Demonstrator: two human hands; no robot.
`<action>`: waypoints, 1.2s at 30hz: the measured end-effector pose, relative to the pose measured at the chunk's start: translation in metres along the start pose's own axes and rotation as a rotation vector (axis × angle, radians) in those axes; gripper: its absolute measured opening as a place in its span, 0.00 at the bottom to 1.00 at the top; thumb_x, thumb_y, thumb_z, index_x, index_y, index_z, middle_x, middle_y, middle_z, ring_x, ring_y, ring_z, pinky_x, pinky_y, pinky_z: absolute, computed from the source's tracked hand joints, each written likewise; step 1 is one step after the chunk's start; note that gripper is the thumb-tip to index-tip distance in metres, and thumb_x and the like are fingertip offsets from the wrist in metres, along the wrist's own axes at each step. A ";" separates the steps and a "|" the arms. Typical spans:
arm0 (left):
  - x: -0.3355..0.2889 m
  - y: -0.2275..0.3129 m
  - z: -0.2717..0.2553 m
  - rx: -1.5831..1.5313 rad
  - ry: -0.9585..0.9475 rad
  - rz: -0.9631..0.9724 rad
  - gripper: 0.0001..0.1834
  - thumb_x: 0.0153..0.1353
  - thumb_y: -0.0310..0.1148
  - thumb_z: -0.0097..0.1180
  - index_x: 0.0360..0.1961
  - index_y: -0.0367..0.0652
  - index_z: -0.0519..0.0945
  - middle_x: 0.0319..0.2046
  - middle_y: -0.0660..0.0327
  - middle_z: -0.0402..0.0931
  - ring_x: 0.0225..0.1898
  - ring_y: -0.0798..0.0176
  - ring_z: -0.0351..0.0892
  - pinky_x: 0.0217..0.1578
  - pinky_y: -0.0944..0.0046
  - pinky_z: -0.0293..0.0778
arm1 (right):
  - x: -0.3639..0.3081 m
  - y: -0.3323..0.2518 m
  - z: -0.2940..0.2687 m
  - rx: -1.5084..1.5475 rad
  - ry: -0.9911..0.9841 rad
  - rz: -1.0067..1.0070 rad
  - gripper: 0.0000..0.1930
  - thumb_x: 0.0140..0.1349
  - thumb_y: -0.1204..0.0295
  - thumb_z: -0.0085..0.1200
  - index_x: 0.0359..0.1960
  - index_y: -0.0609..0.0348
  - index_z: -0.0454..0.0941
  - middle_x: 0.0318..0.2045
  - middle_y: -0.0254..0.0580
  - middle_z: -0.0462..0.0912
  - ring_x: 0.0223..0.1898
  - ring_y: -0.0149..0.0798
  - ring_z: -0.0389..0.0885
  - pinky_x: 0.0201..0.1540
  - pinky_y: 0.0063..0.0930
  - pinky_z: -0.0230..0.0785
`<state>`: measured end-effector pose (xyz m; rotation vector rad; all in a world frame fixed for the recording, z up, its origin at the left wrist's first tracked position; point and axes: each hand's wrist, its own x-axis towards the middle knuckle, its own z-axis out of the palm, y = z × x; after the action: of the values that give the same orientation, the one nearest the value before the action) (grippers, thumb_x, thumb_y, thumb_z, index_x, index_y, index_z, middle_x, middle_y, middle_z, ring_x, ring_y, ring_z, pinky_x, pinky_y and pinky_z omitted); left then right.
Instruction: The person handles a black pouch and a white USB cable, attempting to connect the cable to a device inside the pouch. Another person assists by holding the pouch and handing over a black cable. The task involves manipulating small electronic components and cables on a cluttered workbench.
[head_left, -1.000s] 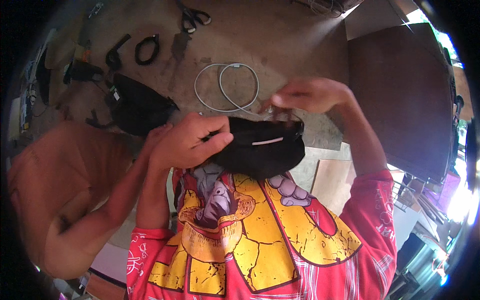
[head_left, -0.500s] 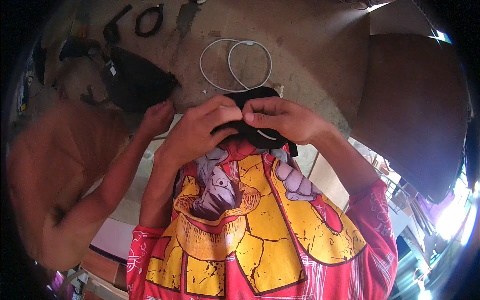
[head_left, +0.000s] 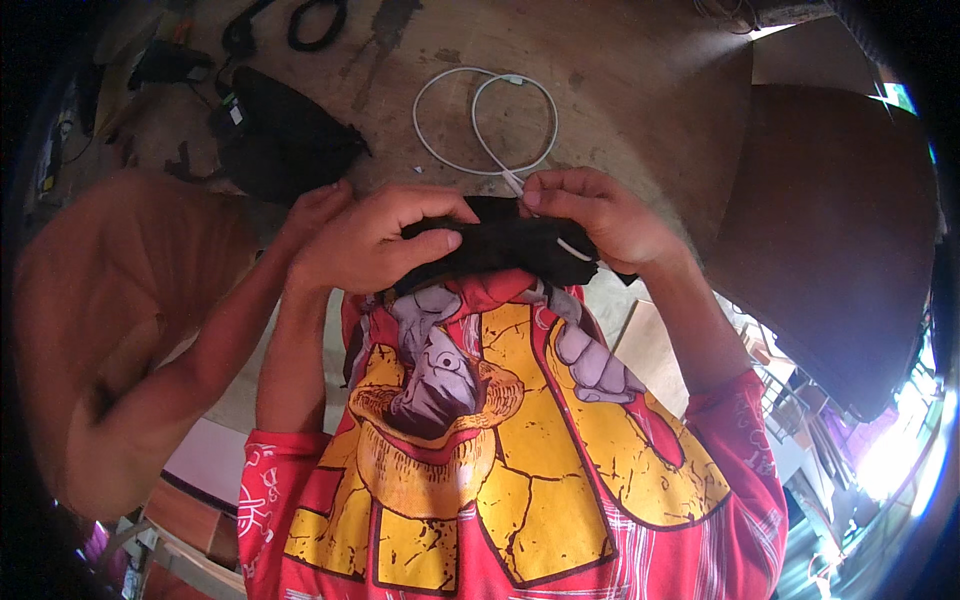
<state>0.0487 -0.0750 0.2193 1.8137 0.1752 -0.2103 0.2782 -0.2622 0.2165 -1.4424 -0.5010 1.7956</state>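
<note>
A soft black cloth item, like a pouch (head_left: 510, 245), is held in front of my chest. My left hand (head_left: 375, 235) grips its left part, thumb on the near face and fingers over the top. At its upper right, my right hand (head_left: 600, 215) has thumb and forefinger pinched at the end of a white cable (head_left: 552, 100); the very tip is hidden by the fingers. The other right fingers rest behind the pouch's right end, where a short white strip (head_left: 574, 249) shows. Beyond, the cable lies in loops on the brown work surface (head_left: 620, 90).
Another person's bare arm (head_left: 215, 340) reaches in from the left, hand by a black bag (head_left: 285, 140). Black coiled straps (head_left: 318, 25) lie at the far left. A dark brown panel (head_left: 820, 230) stands at right, with boards and clutter below it.
My right hand has moved from the pouch's middle to its upper right, by the cable end. The hands have spread apart, and the pouch looks flatter and wider.
</note>
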 end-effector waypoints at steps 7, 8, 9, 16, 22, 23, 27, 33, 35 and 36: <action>0.013 -0.007 0.006 -0.349 -0.225 -0.085 0.17 0.74 0.40 0.61 0.56 0.42 0.75 0.49 0.64 0.80 0.52 0.70 0.78 0.50 0.64 0.75 | 0.006 -0.012 -0.016 -0.484 -0.148 0.013 0.16 0.70 0.67 0.58 0.53 0.62 0.87 0.45 0.36 0.90 0.44 0.30 0.85 0.54 0.26 0.75; 0.014 -0.009 0.007 -0.418 -0.223 -0.073 0.18 0.74 0.40 0.61 0.56 0.41 0.74 0.49 0.65 0.79 0.51 0.71 0.77 0.50 0.65 0.74 | 0.007 -0.019 -0.017 -0.552 -0.181 0.051 0.16 0.70 0.66 0.58 0.54 0.61 0.87 0.45 0.36 0.90 0.45 0.30 0.84 0.55 0.26 0.75; 0.016 -0.006 0.007 -0.432 -0.228 -0.099 0.18 0.75 0.42 0.60 0.55 0.41 0.74 0.48 0.66 0.78 0.51 0.71 0.76 0.51 0.65 0.73 | 0.005 -0.028 -0.018 -0.619 -0.210 0.094 0.17 0.71 0.65 0.58 0.55 0.60 0.87 0.46 0.36 0.90 0.46 0.30 0.84 0.55 0.26 0.74; 0.016 0.006 -0.003 -0.449 -0.154 -0.186 0.19 0.80 0.50 0.50 0.51 0.43 0.75 0.42 0.69 0.72 0.50 0.72 0.68 0.55 0.66 0.65 | 0.012 -0.022 -0.036 -0.581 -0.131 0.107 0.26 0.75 0.49 0.59 0.58 0.59 0.86 0.48 0.34 0.89 0.52 0.28 0.81 0.58 0.26 0.72; 0.015 0.008 -0.004 -0.472 -0.120 -0.217 0.19 0.79 0.48 0.52 0.54 0.43 0.76 0.46 0.69 0.74 0.52 0.72 0.69 0.57 0.67 0.65 | 0.009 -0.032 -0.034 -0.406 -0.363 0.035 0.26 0.73 0.51 0.62 0.58 0.64 0.85 0.43 0.30 0.89 0.44 0.24 0.84 0.49 0.22 0.76; 0.014 0.009 -0.004 -0.469 -0.113 -0.230 0.19 0.79 0.48 0.52 0.55 0.42 0.76 0.47 0.68 0.76 0.52 0.72 0.70 0.57 0.67 0.66 | 0.010 -0.031 -0.033 -0.367 -0.372 0.025 0.26 0.73 0.52 0.63 0.58 0.63 0.85 0.42 0.30 0.90 0.42 0.24 0.84 0.48 0.22 0.76; 0.013 0.012 0.004 -0.551 -0.136 -0.270 0.23 0.77 0.43 0.57 0.63 0.38 0.76 0.49 0.64 0.82 0.52 0.70 0.77 0.56 0.66 0.73 | 0.008 -0.024 -0.031 -0.267 -0.374 0.027 0.24 0.73 0.55 0.64 0.59 0.64 0.84 0.41 0.30 0.90 0.40 0.23 0.84 0.46 0.22 0.77; 0.010 0.018 -0.002 -0.637 -0.142 -0.312 0.24 0.74 0.40 0.62 0.63 0.35 0.77 0.49 0.61 0.84 0.51 0.69 0.82 0.54 0.66 0.76 | 0.001 -0.022 -0.030 -0.166 -0.364 0.038 0.22 0.74 0.58 0.63 0.58 0.64 0.84 0.43 0.32 0.90 0.42 0.24 0.84 0.47 0.22 0.77; 0.011 0.014 -0.010 -0.617 -0.180 -0.310 0.24 0.73 0.39 0.63 0.63 0.34 0.78 0.50 0.60 0.84 0.51 0.70 0.82 0.54 0.67 0.76 | 0.001 -0.022 -0.035 -0.179 -0.316 0.034 0.22 0.74 0.58 0.63 0.57 0.65 0.85 0.44 0.32 0.90 0.43 0.24 0.84 0.49 0.22 0.77; 0.012 0.023 -0.014 -0.531 -0.197 -0.346 0.25 0.71 0.39 0.65 0.62 0.32 0.78 0.51 0.59 0.85 0.49 0.69 0.82 0.52 0.65 0.78 | 0.000 -0.027 -0.037 -0.220 -0.285 0.026 0.21 0.74 0.58 0.62 0.57 0.65 0.85 0.44 0.32 0.90 0.43 0.24 0.84 0.50 0.22 0.77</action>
<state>0.0668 -0.0674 0.2416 1.2184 0.3689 -0.5322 0.3212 -0.2508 0.2248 -1.3448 -0.8516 2.0306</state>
